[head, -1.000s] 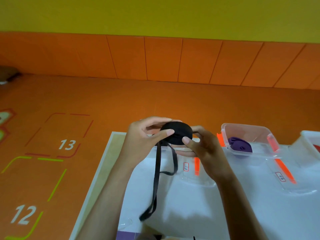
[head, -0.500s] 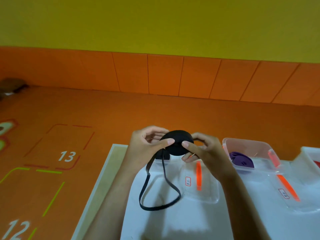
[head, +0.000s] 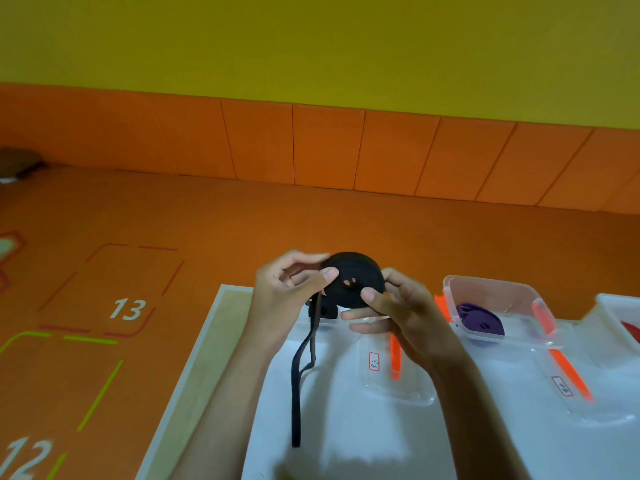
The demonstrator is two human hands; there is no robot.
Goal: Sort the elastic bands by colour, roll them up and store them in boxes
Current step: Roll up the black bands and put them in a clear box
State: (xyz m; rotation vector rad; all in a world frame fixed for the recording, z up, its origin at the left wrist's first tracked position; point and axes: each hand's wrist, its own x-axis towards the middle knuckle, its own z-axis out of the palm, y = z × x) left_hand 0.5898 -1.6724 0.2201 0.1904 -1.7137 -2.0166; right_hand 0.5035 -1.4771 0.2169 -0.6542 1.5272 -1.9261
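Winding step, prob. well along. Best to clamp the black roll firm w/ the right hand, thumb on its face, while the left hand feeds the loose tail flat & taut, no twist, so layers don't spring apart. Both hands grip the roll, mid-frame, above the table's far edge. Roll is a thick matt disc; its tail hangs toward lower centre. A purple roll lies in the clear box at right.

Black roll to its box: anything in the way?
Nothing visible. The left hand and right hand hold the black roll right by the open box; its lid lies off in front. Only the loose tail hangs unrolled.
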